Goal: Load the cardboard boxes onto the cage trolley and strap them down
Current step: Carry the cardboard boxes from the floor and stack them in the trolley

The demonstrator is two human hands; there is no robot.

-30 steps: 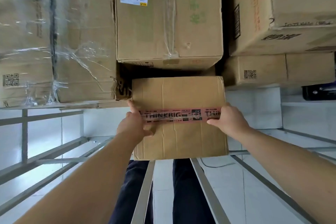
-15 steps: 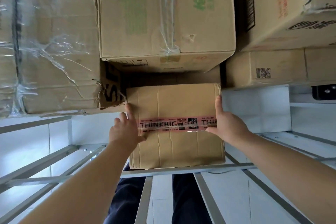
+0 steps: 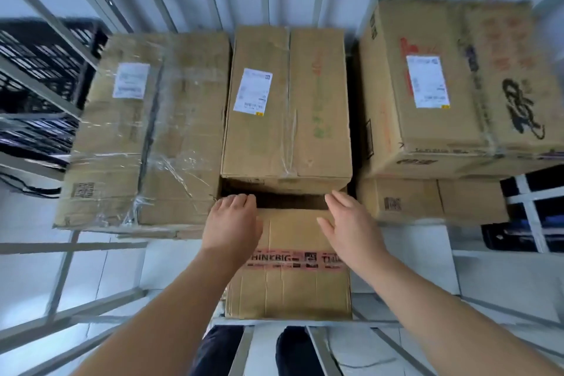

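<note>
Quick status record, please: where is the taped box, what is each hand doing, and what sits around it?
taped box: low and nearest the camera, far edge at the dark gap below the middle box
left hand: on the box top, fingers bent at its far edge; grip unclear
right hand: flat on the box top, fingers straight
left neighbour: film-wrapped box
right neighbour: right stack, two boxes
straps: none visible
</note>
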